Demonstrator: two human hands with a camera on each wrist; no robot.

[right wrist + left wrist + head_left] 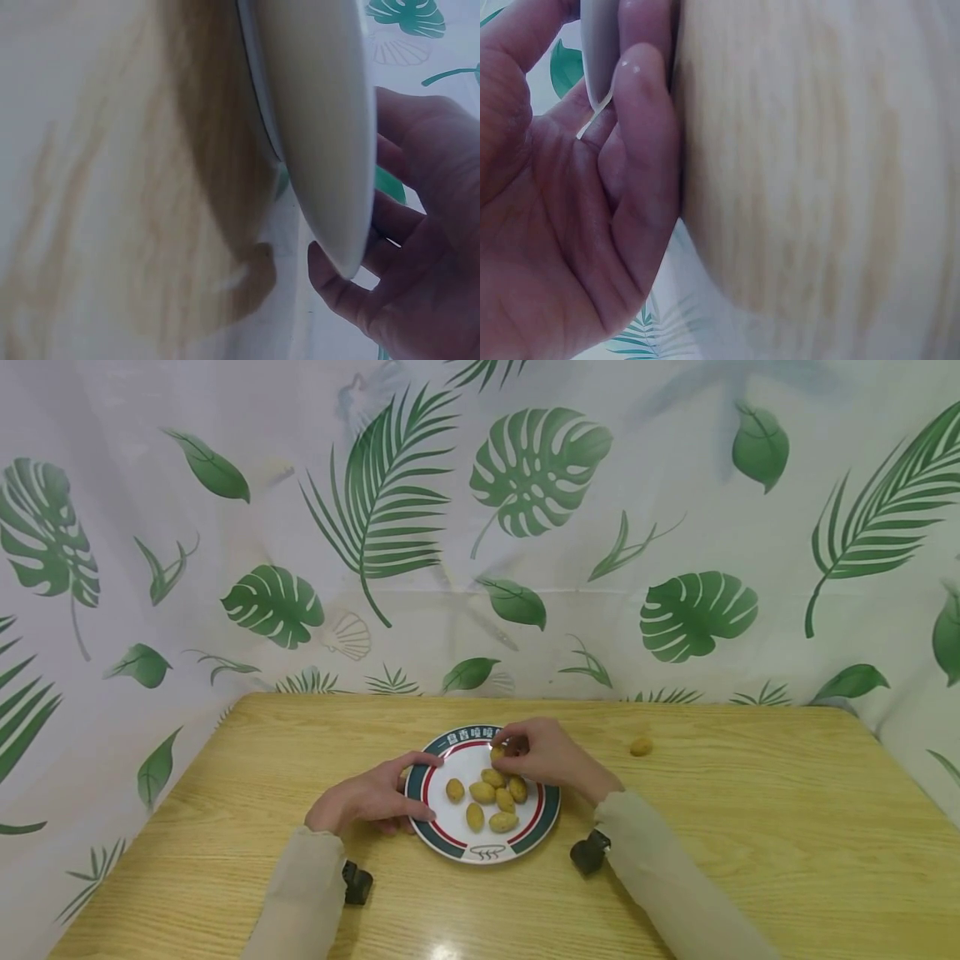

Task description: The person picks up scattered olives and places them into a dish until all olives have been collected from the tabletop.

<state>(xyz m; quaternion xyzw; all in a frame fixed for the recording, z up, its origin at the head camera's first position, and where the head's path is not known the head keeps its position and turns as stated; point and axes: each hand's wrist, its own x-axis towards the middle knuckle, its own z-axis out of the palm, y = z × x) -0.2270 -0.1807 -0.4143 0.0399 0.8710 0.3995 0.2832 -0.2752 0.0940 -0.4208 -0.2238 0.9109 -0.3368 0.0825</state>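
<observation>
A white plate (pixel 448 822) with a dark green and red border sits on the wooden table in the head view, with several small oval yellow fruits (pixel 482 792) on it. My left hand (pixel 375 793) grips the plate's left rim, thumb over the top and other fingers below. Those curled fingers show under the plate edge (pixel 600 60) in the left wrist view. My right hand (pixel 551 756) pinches one yellow fruit (pixel 498 753) over the plate's far right part. From the right wrist, the plate's underside (pixel 322 135) hides that fruit.
Another yellow fruit (pixel 641 746) lies alone on the wooden table (pixel 750 827), right of the plate. A leaf-printed sheet (pixel 435 510) hangs behind the table and along its sides. Small black cameras (pixel 588 853) are worn at both wrists.
</observation>
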